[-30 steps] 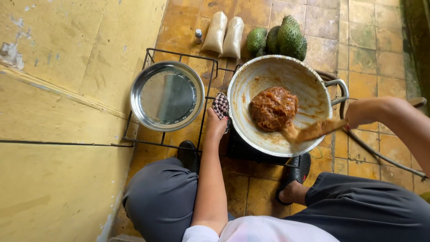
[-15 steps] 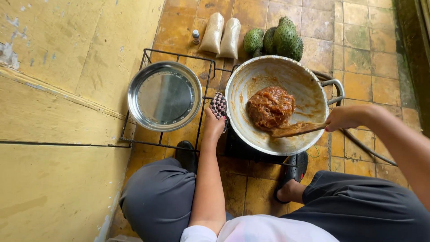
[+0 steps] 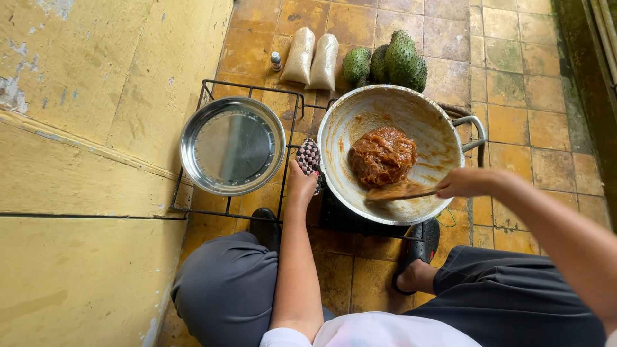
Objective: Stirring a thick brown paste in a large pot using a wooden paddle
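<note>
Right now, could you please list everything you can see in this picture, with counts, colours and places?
wok: one, pale metal, on the rack's right side
paste: one brown lump, inside the wok
wooden spatula: one, brown, blade against the paste
checked cloth: one, dark and white, at the wok's left rim
round tray: one, silver, on the rack's left side
wire rack: one, black, on the tiled floor
bags: two, whitish, behind the rack
small bottle: one, left of the bags
spiky fruits: about three, green, behind the wok
sandals: two, black, on the person's feet
left hand: grips the cloth
right hand: holds the spatula
</note>
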